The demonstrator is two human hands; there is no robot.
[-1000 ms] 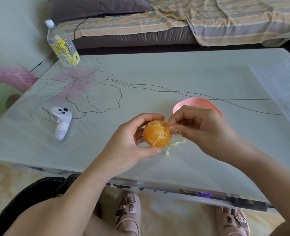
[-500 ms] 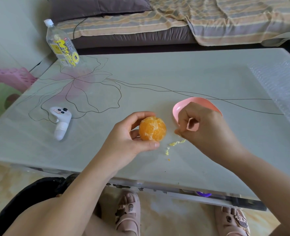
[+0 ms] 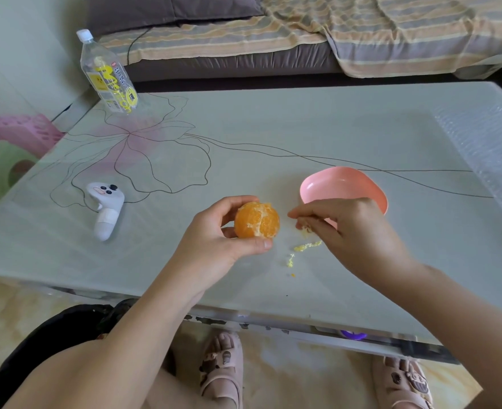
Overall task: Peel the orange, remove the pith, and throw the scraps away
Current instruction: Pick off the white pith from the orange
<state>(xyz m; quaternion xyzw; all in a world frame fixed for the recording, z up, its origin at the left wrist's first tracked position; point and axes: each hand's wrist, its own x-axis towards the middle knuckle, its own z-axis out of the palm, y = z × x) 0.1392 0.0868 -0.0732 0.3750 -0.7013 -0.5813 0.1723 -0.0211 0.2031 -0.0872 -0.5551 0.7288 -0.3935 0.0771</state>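
orange (image 3: 257,220) stays in left grip (image 3: 214,246) as right grip (image 3: 353,231), pinching pith (image 3: 304,230), pulls away.

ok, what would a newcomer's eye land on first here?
The peeled orange, gripped by the left hand over the near middle of the table. Just right of it, the right hand pinches pith bits in front of a pink bowl, with yellow scraps lying on the table beneath.

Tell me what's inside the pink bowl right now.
The far part of the pink bowl shows only bare pink inside. Its near part is covered by the right hand, pinching pith scraps, so I cannot tell there.
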